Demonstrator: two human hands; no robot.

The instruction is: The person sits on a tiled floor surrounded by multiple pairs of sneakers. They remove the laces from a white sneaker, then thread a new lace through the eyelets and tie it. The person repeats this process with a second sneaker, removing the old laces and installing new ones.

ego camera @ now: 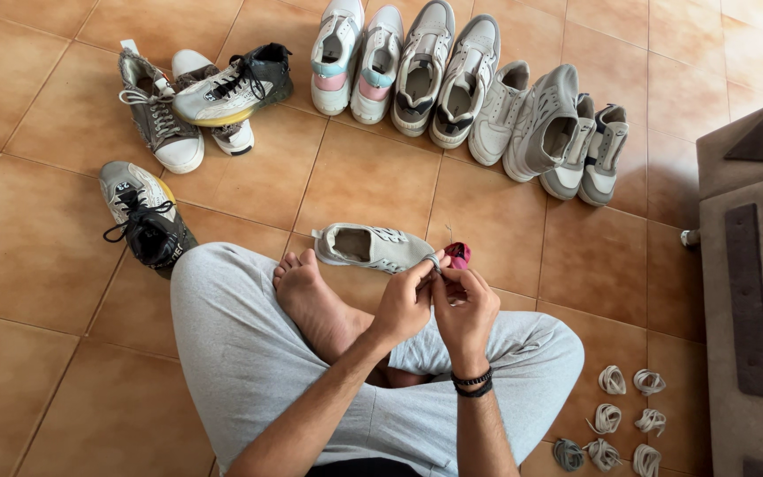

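Currently seated cross-legged on the orange-brown tiled floor (37,371), grey sweatpants, bare foot (311,300) tucked in front. Left hand (406,300) and right hand (463,309) meet just above the lap, fingertips touching. Left fingers pressed together, pinching something thin at the tips; too small to tell what, possibly a lace end. Right fingers curled in, pinching at the same spot beside a small magenta object (458,254) that shows just above the knuckles; cannot tell which hand grips it. Right wrist carries dark beaded bracelets (473,382). Light grey slip-on sneaker without laces (373,247) lies on its side on the tile right behind the hands, toe end next to the left fingertips. Row of white, grey and pastel sneakers (470,88) lined up further back. Three laced high-tops and trainers (196,97) clustered far left, one black-and-grey laced shoe (147,216) by the left knee. Cluster of coiled white and grey shoelaces (615,420) on the tile near the right knee. Grey upholstered furniture edge (752,291) at right.
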